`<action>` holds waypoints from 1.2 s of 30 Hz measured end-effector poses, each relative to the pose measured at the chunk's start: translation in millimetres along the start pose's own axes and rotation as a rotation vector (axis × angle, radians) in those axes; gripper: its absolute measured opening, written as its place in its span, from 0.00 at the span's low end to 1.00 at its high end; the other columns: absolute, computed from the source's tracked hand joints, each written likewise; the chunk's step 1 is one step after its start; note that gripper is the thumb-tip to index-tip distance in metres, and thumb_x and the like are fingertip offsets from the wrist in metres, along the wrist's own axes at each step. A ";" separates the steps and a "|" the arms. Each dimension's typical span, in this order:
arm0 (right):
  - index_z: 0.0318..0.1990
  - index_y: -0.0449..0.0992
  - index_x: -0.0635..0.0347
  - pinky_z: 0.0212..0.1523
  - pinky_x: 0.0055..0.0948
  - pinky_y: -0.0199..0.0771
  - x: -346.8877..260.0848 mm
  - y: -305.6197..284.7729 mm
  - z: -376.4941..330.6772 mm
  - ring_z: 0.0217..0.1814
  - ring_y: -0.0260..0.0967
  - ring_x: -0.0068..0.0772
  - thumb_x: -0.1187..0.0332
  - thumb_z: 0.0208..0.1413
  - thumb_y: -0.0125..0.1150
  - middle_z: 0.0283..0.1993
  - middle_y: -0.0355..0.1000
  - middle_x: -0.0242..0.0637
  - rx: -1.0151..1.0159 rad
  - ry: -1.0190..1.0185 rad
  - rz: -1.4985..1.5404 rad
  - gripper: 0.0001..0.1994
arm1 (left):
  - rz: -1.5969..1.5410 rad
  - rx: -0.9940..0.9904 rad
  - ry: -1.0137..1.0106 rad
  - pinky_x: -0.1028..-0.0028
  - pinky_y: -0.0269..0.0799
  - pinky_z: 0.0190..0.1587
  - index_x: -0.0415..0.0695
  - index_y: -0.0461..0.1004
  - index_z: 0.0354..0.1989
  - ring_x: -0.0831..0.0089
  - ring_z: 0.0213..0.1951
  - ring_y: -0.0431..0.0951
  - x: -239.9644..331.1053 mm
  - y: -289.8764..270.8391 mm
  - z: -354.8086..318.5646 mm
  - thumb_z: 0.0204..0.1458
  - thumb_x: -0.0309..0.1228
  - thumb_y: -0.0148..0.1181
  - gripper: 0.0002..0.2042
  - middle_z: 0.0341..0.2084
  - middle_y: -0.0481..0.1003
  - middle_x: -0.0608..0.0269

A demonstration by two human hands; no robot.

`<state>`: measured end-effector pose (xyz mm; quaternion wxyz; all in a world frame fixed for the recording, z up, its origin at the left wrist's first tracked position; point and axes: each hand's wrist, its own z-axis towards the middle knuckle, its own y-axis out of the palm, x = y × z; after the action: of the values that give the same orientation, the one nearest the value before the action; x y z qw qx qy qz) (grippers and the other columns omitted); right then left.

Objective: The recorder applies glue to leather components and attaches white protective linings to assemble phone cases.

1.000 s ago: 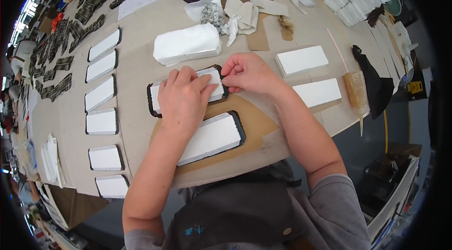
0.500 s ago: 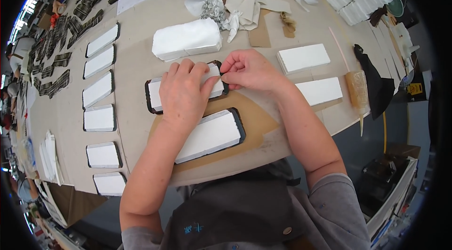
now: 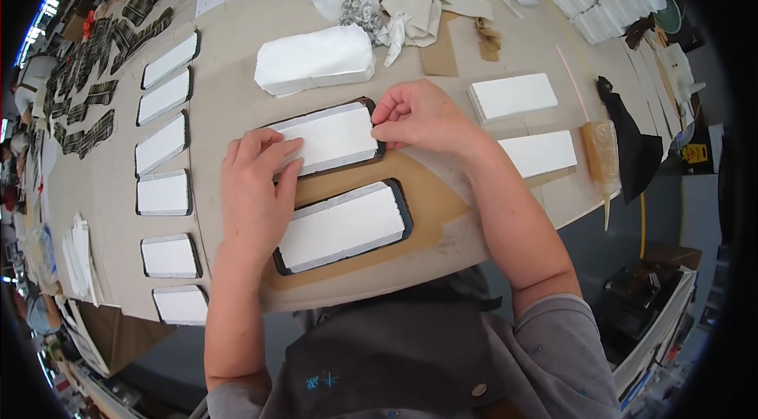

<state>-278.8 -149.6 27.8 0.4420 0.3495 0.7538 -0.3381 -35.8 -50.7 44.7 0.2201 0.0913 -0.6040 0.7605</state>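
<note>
Nearest the body, the lower panel (image 3: 343, 225), white with a dark rim, lies flat on a brown sheet (image 3: 436, 212) by the front edge of the table (image 3: 229, 107). Just beyond it, the upper panel (image 3: 335, 137), of the same kind, lies flat between the hands. The left hand (image 3: 257, 190) has a loose, spread grip, fingertips over the panel's left part with nothing pinched; how hard they press I cannot tell. The right hand (image 3: 424, 120) has a closed grip, thumb and forefinger pinching the dark rim at the right end.

To handle that rim well, I would steady the white face with light, even pressure from the left so the panel does not skid, and keep the right pinch small and close to the edge, working in short steps to avoid puckers. Clean fingertips matter, as white would probably show smears.

Farther off, past the upper panel, stands a white block (image 3: 314, 60), with crumpled scraps (image 3: 414, 12) behind it
</note>
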 end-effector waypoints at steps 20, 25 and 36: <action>0.51 0.71 0.61 0.31 0.19 0.77 4.4 3.5 2.7 0.35 0.71 0.16 0.78 0.51 0.69 0.35 0.70 0.27 0.016 -0.061 0.108 0.19 | -0.005 0.049 -0.006 0.61 0.69 0.52 0.43 0.79 0.44 0.56 0.48 0.73 2.6 1.1 -4.6 0.50 0.20 0.63 0.12 0.47 0.75 0.58; 0.51 0.72 0.61 0.33 0.20 0.76 5.6 3.8 3.6 0.36 0.71 0.16 0.78 0.56 0.65 0.36 0.71 0.27 0.036 -0.033 0.227 0.15 | 0.034 0.038 0.007 0.60 0.66 0.53 0.45 0.77 0.45 0.56 0.51 0.71 0.6 3.3 -7.1 0.51 0.22 0.62 0.12 0.49 0.75 0.61; 0.45 0.78 0.64 0.40 0.23 0.79 12.3 3.4 5.1 0.37 0.74 0.19 0.77 0.58 0.64 0.37 0.77 0.32 0.074 -0.158 0.322 0.09 | 0.001 0.080 -0.005 0.60 0.66 0.50 0.46 0.77 0.44 0.56 0.48 0.71 0.1 8.5 -11.9 0.50 0.21 0.62 0.13 0.46 0.74 0.60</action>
<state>-278.3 -149.1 14.0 0.5353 0.4540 0.6380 -0.3167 -38.2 -40.7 34.2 0.2145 0.1014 -0.5738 0.7839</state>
